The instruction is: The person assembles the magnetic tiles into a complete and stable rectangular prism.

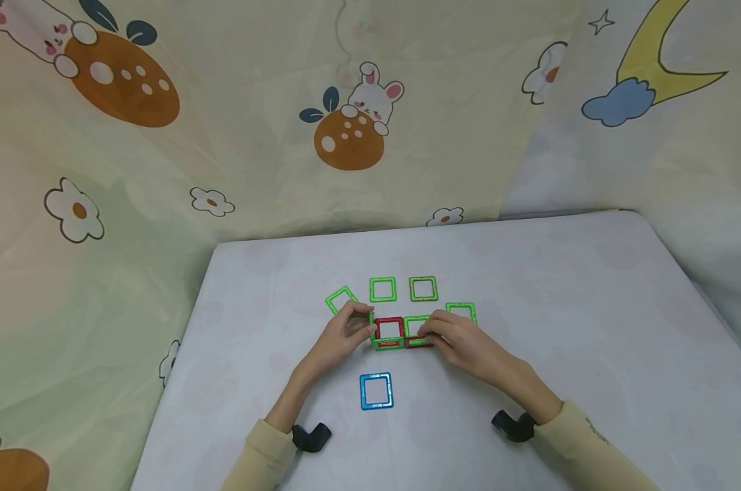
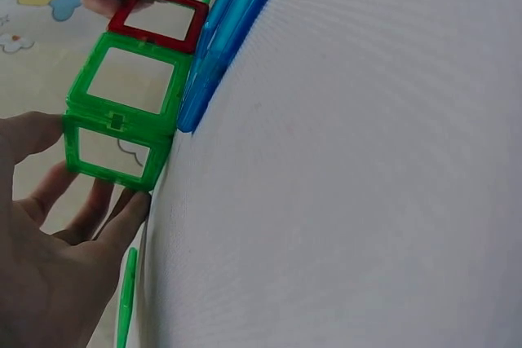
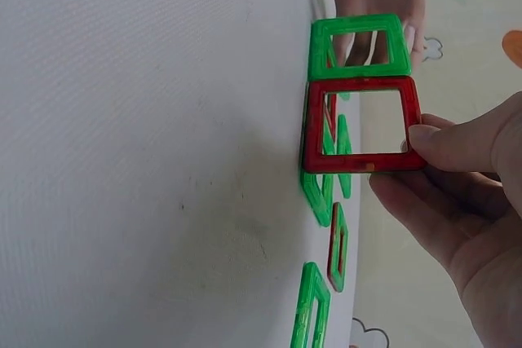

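Square magnetic tiles with open centres join into a low structure at mid-table. My left hand grips the green tile at its left end, the thumb on one edge and fingers along the opposite one. Beside that stands a front green tile, its edge against the red tile on the right. That red tile is pinched between thumb and fingers of my right hand. Behind the front row, another red tile and a green tile show in the head view, the latter partly covered by my right fingers.
Nearer me lies a blue tile. Loose tiles surround the structure: a slanted green one by my left hand, two behind, and a green one beyond my right hand. Black wrist mounts sit at both cuffs.
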{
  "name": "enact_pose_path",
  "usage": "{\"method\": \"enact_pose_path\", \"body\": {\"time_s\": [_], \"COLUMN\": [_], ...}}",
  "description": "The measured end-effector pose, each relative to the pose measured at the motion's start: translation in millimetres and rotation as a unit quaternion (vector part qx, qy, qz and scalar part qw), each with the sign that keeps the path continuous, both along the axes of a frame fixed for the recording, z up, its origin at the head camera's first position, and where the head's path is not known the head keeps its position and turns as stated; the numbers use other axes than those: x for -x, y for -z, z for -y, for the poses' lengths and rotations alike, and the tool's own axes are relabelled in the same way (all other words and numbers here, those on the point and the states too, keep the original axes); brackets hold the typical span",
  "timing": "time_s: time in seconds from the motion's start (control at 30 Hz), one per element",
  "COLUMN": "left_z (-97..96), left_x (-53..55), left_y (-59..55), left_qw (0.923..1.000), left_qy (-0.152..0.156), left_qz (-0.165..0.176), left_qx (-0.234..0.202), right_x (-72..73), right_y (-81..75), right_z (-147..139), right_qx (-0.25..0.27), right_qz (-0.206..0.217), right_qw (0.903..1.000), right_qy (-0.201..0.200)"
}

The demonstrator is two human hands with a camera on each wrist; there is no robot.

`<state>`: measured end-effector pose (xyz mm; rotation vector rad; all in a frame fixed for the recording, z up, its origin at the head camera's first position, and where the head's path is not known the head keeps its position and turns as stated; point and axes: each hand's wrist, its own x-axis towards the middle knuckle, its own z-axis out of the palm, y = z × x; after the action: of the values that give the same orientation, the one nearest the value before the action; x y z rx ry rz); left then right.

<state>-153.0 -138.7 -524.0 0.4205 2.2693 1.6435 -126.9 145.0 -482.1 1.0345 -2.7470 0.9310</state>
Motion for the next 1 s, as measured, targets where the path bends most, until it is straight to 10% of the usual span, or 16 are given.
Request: {"method": "enact_pose_path", "body": {"time_s": [1.0], "left_z": [-0.4], "left_x": [-0.6], "left_y": [3.0], "left_qw": [0.9999], "left_qy": [-0.001], "left_qz": [-0.008], "left_qx": [-0.007], "right_x": [-0.4], "right_y": [6.2], "right_z": [-5.3], "right_qx": [0.016], "right_qz": [0.013], "right_qw": [0.9998], "right_qy": [0.004]}}
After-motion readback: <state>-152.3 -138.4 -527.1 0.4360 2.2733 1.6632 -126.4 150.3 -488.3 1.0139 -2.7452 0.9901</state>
